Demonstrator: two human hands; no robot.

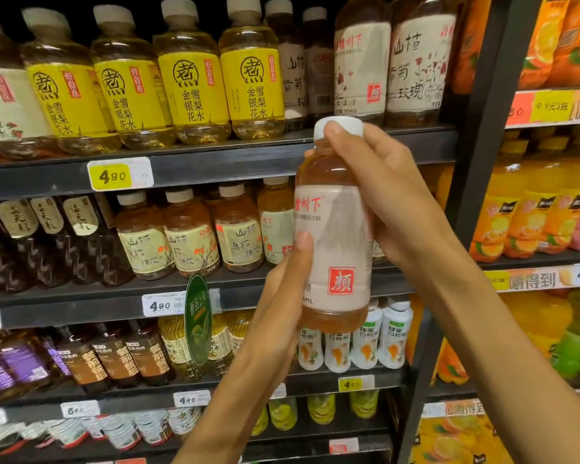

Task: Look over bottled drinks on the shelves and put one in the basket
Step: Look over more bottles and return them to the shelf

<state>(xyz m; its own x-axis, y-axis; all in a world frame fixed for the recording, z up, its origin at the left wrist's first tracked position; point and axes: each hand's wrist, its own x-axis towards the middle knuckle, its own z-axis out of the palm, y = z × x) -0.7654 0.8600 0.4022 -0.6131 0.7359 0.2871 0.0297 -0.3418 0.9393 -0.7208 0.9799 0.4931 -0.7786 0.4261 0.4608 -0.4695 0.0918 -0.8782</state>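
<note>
Step in hand: the looking-over step, I judge; one bottle is off the shelves and held up in front of them, with its label facing the camera.
Bottle: amber drink, white cap, pale label with a red square stamp low on the front; it stands nearly upright, in the air, between the two hands.
Right hand: it grips the bottle from the right side and behind; one fingertip lies over the cap, the palm covers the right edge of the label.
Left hand: it holds the lower part from the left; the thumb presses on the left edge of the label, the other fingers pass behind the bottle and I cannot see how they lie.
Shelves: rows of yellow-label bottles above, and similar pale-label bottles at the top right.
Basket: not in view.
Next move: it calls for bringing the bottle down and away from the shelves toward the basket, with a firm grip, since the hold is mostly at the sides.
</note>
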